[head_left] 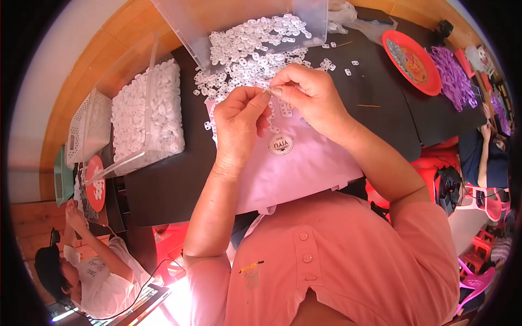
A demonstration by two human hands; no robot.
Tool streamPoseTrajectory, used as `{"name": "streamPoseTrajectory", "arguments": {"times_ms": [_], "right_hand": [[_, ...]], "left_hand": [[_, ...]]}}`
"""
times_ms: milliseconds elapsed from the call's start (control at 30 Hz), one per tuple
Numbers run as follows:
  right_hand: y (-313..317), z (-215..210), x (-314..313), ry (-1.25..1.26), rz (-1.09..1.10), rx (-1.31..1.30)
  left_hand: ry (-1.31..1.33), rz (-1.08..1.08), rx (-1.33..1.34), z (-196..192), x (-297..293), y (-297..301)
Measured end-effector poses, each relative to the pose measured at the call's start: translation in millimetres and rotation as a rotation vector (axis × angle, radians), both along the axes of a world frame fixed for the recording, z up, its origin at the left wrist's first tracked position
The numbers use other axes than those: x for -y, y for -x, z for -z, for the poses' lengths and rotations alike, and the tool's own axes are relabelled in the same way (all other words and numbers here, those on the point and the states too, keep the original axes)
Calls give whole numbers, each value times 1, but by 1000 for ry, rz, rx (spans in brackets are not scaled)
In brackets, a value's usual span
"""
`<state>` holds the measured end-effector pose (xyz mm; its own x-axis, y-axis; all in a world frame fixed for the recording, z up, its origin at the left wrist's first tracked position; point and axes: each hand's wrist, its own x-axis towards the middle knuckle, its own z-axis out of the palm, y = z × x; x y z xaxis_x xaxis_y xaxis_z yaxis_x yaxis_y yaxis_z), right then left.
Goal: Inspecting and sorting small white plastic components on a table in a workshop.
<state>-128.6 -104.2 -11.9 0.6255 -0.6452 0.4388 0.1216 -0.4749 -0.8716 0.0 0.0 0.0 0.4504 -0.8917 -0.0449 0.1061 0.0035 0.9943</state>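
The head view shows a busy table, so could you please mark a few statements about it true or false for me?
1. The left hand and right hand are close together at the fingertips. True.
2. Small white pieces lie in the clear bin beyond the hands. True.
3. The pink sheet carries a square emblem. False: the pink sheet carries a round emblem.
4. The purple strips lie left of the left hand. False: the purple strips lie to the right of both hands.
5. The salmon top has front buttons. True.
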Motion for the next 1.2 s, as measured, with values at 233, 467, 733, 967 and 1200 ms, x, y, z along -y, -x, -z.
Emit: {"name": "streamPoseTrajectory", "arguments": {"times_ms": [233, 467, 733, 967, 1200], "right_hand": [[-1, 8, -3, 72, 25, 31], [2, -1, 5, -76, 39, 72], [5, -7, 9, -407, -118, 100], [5, -11, 7, -383, -132, 60], [5, -12, 5, -349, -125, 58]], "left_hand": [[-15, -16, -26, 2, -1, 3], [26, -81, -51, 0, 0, 1], [49, -76, -2, 1, -2, 4], [67, -110, 31, -1, -1, 7], [85, -112, 58, 0, -1, 7]]}}
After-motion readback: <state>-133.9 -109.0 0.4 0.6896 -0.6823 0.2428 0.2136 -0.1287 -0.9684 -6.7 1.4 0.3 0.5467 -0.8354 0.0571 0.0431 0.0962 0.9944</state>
